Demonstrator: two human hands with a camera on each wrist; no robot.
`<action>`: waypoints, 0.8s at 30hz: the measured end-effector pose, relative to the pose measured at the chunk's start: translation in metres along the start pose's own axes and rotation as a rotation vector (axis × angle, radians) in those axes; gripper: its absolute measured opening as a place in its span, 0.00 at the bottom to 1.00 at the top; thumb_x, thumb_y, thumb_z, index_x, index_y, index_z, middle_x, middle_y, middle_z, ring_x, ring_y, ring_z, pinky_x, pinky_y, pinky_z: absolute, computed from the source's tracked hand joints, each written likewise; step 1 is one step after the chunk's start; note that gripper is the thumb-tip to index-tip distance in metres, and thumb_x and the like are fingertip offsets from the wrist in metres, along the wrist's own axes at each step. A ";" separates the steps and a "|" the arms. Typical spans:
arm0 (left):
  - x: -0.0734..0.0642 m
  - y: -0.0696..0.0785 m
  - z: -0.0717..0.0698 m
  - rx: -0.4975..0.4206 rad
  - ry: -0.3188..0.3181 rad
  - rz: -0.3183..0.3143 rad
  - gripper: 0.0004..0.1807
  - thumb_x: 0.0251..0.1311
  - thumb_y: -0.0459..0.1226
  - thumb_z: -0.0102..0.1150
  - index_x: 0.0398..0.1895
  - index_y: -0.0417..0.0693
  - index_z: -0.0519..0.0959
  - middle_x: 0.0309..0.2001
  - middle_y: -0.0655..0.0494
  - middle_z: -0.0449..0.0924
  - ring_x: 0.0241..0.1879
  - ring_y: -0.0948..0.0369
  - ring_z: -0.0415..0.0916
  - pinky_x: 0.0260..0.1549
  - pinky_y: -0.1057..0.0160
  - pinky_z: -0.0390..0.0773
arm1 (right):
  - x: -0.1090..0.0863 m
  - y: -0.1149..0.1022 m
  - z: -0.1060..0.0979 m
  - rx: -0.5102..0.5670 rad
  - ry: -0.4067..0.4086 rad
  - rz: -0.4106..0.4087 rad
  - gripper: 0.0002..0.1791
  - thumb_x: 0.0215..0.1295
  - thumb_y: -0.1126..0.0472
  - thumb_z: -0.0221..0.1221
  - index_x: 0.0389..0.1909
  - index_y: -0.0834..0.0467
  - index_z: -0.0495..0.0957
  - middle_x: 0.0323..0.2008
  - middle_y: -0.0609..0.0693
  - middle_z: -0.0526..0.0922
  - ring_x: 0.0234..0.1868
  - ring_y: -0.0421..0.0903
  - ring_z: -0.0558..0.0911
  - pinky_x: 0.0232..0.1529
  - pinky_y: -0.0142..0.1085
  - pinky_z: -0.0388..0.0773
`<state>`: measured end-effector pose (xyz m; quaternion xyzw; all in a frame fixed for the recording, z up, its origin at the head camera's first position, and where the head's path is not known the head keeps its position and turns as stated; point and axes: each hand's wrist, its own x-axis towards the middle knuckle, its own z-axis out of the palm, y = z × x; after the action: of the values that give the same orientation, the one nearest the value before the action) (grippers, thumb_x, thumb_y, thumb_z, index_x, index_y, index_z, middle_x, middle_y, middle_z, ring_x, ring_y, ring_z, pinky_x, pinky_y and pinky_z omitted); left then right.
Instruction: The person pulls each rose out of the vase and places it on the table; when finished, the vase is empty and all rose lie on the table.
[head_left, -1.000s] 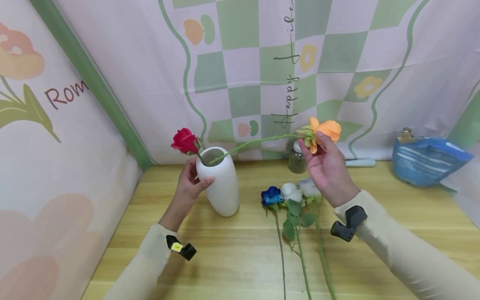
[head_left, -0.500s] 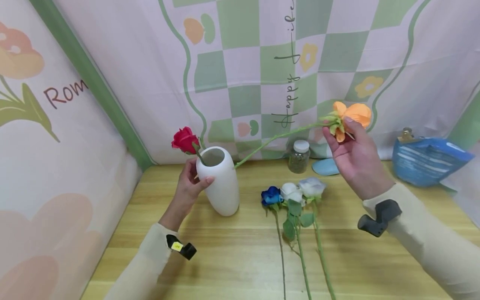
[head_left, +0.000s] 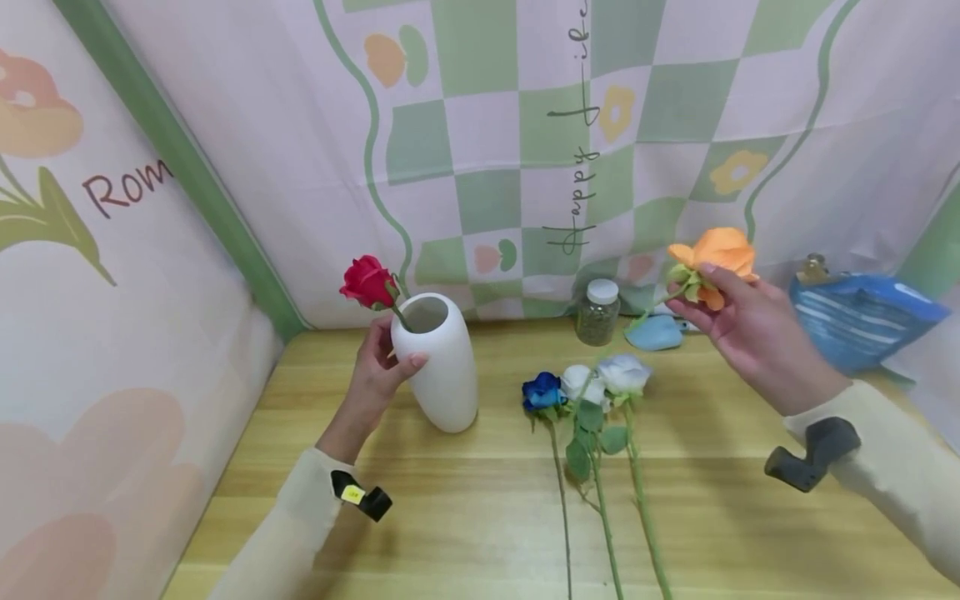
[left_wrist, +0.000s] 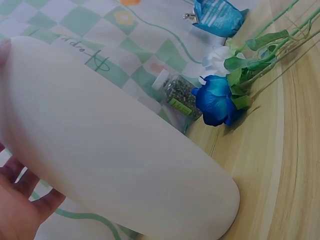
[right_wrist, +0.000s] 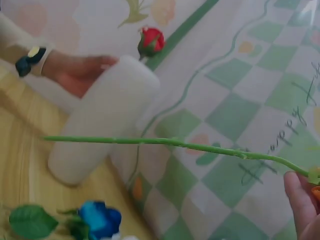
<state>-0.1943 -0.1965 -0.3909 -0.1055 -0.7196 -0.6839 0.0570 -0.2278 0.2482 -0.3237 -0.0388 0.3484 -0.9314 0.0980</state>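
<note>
My left hand [head_left: 378, 371] grips the white vase [head_left: 446, 375] near its rim, thumb on the front. The vase stands on the table with a red rose [head_left: 367, 282] in its mouth. Over to the right, my right hand [head_left: 757, 333] pinches an orange flower [head_left: 720, 254] just below its bloom, in the air. Its long green stem [right_wrist: 200, 147] stretches across the right wrist view, apart from the vase. Side by side on the table lie a blue rose [head_left: 542, 392], a white rose [head_left: 576, 382] and a pale lavender rose [head_left: 624, 374].
A clear jar with a white lid [head_left: 597, 312] stands at the back beside a light blue, flat-bladed object [head_left: 654, 332]. Farther right sits a blue bag [head_left: 862, 321] with a metal clip. Printed cloth [head_left: 487, 200] hangs behind the table.
The orange flower's stem has come out of the vase mouth. My right hand has carried it right, first up and then somewhat down. The left hand and vase have hardly moved.
</note>
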 end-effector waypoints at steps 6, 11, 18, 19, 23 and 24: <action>0.000 0.001 0.000 -0.001 0.000 0.004 0.34 0.58 0.40 0.65 0.66 0.50 0.62 0.64 0.51 0.69 0.62 0.57 0.68 0.59 0.67 0.76 | 0.005 -0.008 -0.024 -0.258 0.044 0.071 0.09 0.72 0.69 0.53 0.47 0.56 0.77 0.44 0.49 0.80 0.40 0.49 0.86 0.43 0.41 0.87; 0.001 0.000 0.000 -0.009 -0.004 0.009 0.33 0.58 0.39 0.64 0.66 0.50 0.62 0.63 0.53 0.70 0.62 0.56 0.68 0.59 0.67 0.77 | 0.008 -0.013 -0.038 -0.569 0.127 0.196 0.04 0.69 0.66 0.59 0.39 0.53 0.77 0.38 0.45 0.83 0.37 0.46 0.88 0.40 0.38 0.87; 0.001 0.000 0.001 -0.009 -0.006 0.010 0.33 0.57 0.39 0.64 0.65 0.52 0.62 0.63 0.54 0.70 0.62 0.56 0.68 0.58 0.67 0.77 | 0.002 -0.003 -0.056 -0.845 0.193 0.310 0.05 0.69 0.59 0.61 0.37 0.53 0.74 0.30 0.45 0.83 0.29 0.43 0.86 0.38 0.35 0.87; 0.001 0.000 0.000 -0.009 -0.005 0.011 0.33 0.57 0.40 0.65 0.65 0.51 0.62 0.63 0.54 0.70 0.62 0.56 0.68 0.58 0.67 0.77 | 0.001 0.000 -0.059 -0.890 0.195 0.318 0.07 0.69 0.57 0.61 0.38 0.54 0.72 0.29 0.44 0.82 0.28 0.42 0.86 0.38 0.35 0.87; 0.001 0.000 0.000 -0.006 -0.003 0.015 0.34 0.57 0.39 0.64 0.66 0.49 0.62 0.64 0.52 0.69 0.62 0.56 0.68 0.57 0.67 0.78 | -0.002 0.013 -0.071 -1.028 0.183 0.351 0.11 0.71 0.55 0.58 0.38 0.57 0.69 0.31 0.43 0.81 0.27 0.41 0.85 0.39 0.35 0.87; 0.001 0.000 -0.001 -0.005 -0.005 0.012 0.34 0.57 0.39 0.64 0.66 0.49 0.62 0.64 0.51 0.69 0.62 0.56 0.68 0.58 0.67 0.78 | -0.003 0.016 -0.074 -1.050 0.181 0.364 0.11 0.72 0.55 0.58 0.37 0.58 0.69 0.32 0.43 0.81 0.27 0.40 0.85 0.40 0.35 0.87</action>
<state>-0.1955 -0.1969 -0.3909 -0.1116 -0.7173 -0.6852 0.0593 -0.2330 0.2839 -0.3901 0.0586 0.7734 -0.6005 0.1945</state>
